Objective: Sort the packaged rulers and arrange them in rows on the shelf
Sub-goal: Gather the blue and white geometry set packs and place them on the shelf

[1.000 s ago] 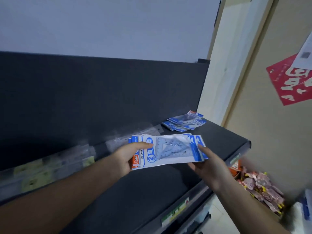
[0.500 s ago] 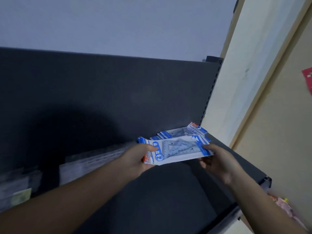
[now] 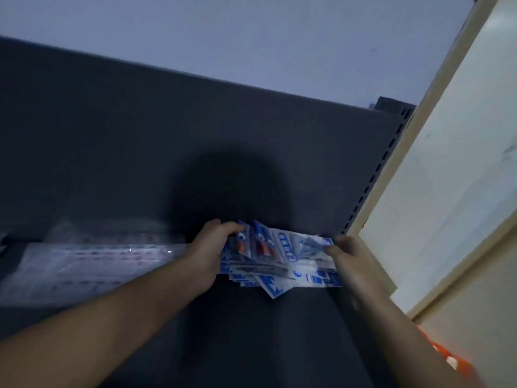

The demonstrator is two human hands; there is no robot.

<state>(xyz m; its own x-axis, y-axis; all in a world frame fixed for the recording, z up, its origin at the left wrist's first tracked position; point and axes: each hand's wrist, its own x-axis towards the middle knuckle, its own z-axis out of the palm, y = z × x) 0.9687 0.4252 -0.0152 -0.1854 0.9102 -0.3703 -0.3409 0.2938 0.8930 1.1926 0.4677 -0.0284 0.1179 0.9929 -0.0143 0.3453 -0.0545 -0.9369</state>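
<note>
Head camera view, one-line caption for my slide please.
Left hand and right hand grip a pile of blue-and-white packaged rulers on the dark shelf, near its right end.

The pile of blue-and-white plastic-packaged rulers [image 3: 282, 264] sat on the dark grey flat metal shelf [image 3: 251, 345], far back by the dark grey back panel [image 3: 140, 135] and near the shelf's right end. There the dark slotted metal upright [image 3: 372, 189] stood, with the cream painted wall [image 3: 447, 191] just beyond it. The person's bare left hand [image 3: 212, 247] gripped the pile's left end and the bare right hand [image 3: 349, 253] its right end, while a row of clear plastic packets [image 3: 98, 264] lay further left along the panel's foot.
</note>
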